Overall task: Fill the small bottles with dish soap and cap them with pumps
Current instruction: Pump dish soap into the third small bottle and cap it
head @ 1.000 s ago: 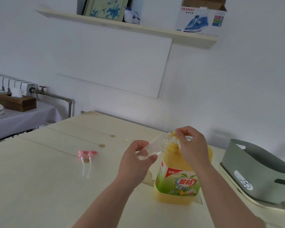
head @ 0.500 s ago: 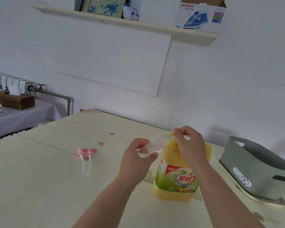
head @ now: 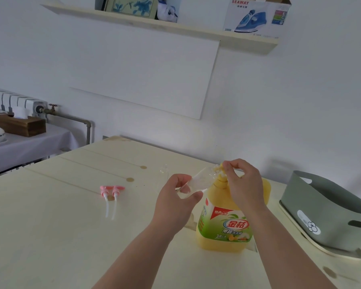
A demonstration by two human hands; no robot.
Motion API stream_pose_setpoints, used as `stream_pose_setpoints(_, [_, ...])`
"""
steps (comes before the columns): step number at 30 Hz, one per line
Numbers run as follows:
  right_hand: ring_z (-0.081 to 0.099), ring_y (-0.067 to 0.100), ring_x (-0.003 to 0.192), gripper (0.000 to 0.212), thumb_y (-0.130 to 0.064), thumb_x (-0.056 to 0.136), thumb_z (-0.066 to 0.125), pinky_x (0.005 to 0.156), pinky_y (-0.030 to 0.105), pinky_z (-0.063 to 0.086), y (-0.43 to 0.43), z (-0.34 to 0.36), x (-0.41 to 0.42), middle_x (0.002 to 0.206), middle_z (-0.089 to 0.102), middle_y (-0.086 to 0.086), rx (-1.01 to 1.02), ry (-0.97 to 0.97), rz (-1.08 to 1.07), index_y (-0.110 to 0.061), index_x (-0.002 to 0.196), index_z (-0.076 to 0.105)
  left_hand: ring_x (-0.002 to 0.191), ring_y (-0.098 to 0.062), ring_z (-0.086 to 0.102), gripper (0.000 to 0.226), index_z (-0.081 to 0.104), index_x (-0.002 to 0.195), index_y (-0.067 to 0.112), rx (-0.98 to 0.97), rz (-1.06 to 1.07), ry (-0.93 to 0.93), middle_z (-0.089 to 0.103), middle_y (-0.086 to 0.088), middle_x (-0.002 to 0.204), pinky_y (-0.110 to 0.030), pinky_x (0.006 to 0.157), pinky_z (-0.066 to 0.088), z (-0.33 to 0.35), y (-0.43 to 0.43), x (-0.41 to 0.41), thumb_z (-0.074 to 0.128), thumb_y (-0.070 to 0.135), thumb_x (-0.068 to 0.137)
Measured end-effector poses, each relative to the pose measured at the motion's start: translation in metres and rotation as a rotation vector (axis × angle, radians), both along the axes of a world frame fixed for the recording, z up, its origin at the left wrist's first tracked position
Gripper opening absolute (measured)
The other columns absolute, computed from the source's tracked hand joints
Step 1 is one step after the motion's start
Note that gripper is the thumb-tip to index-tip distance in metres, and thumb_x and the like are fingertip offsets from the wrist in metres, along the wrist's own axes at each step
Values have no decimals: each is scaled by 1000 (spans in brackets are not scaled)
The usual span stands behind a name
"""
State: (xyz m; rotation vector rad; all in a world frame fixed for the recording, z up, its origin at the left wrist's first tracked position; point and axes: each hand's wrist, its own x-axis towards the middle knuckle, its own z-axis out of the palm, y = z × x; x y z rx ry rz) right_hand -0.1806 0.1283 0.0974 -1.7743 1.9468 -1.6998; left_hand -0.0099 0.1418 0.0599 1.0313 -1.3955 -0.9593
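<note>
Only the person's two arms show. The left hand [head: 175, 197] and the right hand [head: 244, 184] are bare, with slim fingers [head: 236, 163]. The left forearm [head: 138, 257] and the right forearm [head: 283, 247] are bare as well, uncovered from wrist to the lower edge.

soap jug [head: 233, 207] yellow, green-red label | pumps [head: 112, 189] pink | basket [head: 329, 213] grey-green | table [head: 50, 226] cream

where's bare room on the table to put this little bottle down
Widest bare patch: the table front-left, nearer than the pink pumps. Another strip runs between the pumps and the left hand. Crowded on the right, where the soap jug stands close by the grey basket.
</note>
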Motion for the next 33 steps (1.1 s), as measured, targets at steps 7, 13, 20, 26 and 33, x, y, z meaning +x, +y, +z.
stream_pose_setpoints(7, [55,10,100,12,-40,93,57,88,33,44,0,9,-2,96,65,-14,11,50,-7,-34,84,63,95,0,53,42,54,106,32,-11,-35,-76,65,7,93,-13,71,39,4,3,-2,77,18,73])
stream_pose_setpoints(13, [57,9,100,13,-40,92,57,91,34,45,-4,14,-8,96,66,-15,36,68,10,-34,82,65,93,11,51,42,53,109,30,-12,-37,-57,69,5,88,-7,70,35,1,2,-1,76,16,76])
stream_pose_setpoints(20, [57,7,100,16,-40,92,59,88,30,42,-6,2,-7,94,67,-14,44,14,28,-29,84,67,93,-2,57,41,56,108,29,17,-25,-35,66,8,94,-9,67,36,-4,0,-2,76,15,75])
stream_pose_setpoints(26, [58,6,98,15,-39,93,56,84,29,42,-3,9,-8,93,66,-15,57,44,50,-32,83,64,86,2,57,40,54,105,32,13,-41,-38,68,6,85,-7,62,37,0,4,1,75,15,77])
stream_pose_setpoints(33, [57,6,97,15,-38,93,57,83,28,41,-4,12,-9,93,66,-16,58,62,46,-31,83,65,93,2,56,39,54,105,33,2,-67,-50,68,10,81,-15,75,39,1,2,1,76,20,76])
